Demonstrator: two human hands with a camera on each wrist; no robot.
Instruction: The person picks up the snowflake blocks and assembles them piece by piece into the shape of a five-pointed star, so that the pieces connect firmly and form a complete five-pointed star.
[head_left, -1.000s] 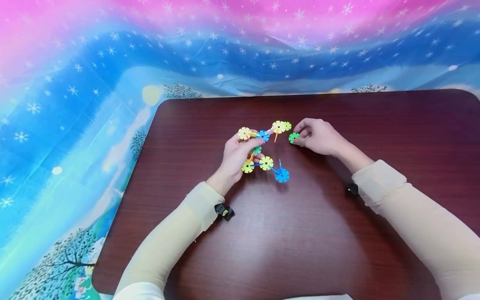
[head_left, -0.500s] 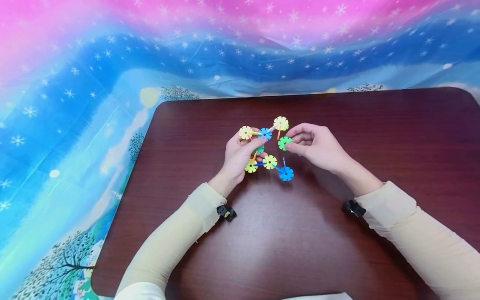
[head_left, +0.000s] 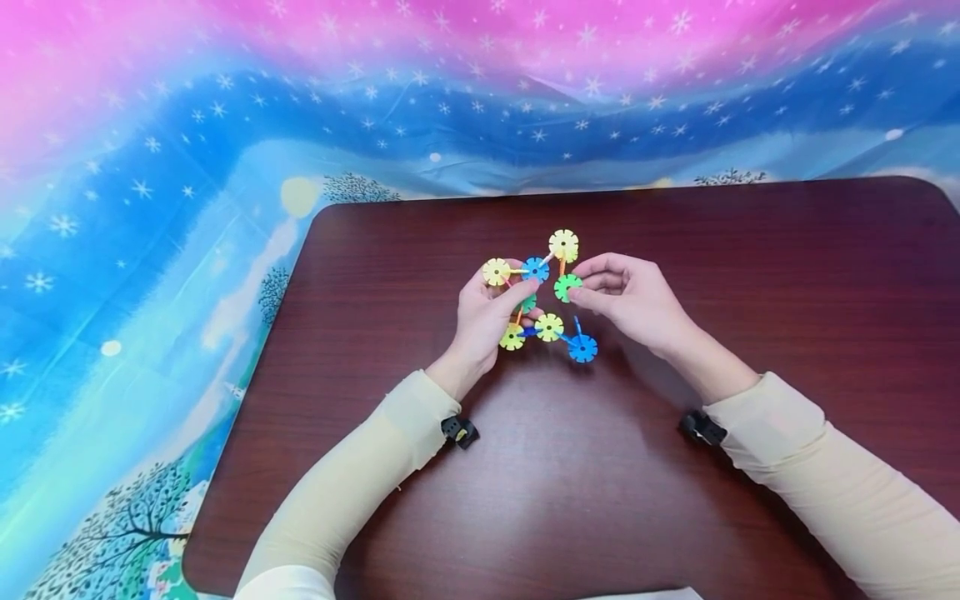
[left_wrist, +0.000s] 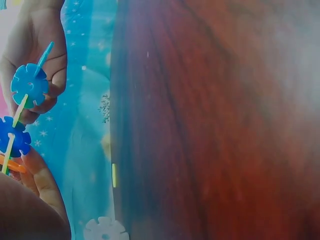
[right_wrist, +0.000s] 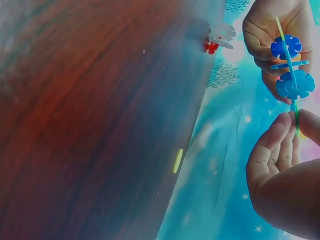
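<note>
In the head view my left hand (head_left: 480,321) grips a chain of interlocking notched plastic discs, with its thumb across a blue disc (head_left: 537,268). The chain bends into an open loop of yellow, blue and green discs set at angles. My right hand (head_left: 633,302) pinches a green disc (head_left: 567,288) between thumb and fingers, right at the lower end of an orange disc (head_left: 562,266) seen edge-on. That orange disc hangs below the top yellow disc (head_left: 563,244). A blue disc (head_left: 582,348) ends the lower branch. In the right wrist view the green disc (right_wrist: 297,122) shows edge-on at my fingertips.
The dark wooden table (head_left: 637,500) lies under both hands. In the right wrist view a white disc (right_wrist: 223,31), a red disc (right_wrist: 211,48) and a yellow piece (right_wrist: 177,161) appear near the table's edge. A patterned cloth (head_left: 465,100) hangs behind.
My right hand has brought the green disc leftward to the orange disc's lower end. My left hand has shifted slightly right with the chain. A lime disc beside the top yellow disc no longer shows.
</note>
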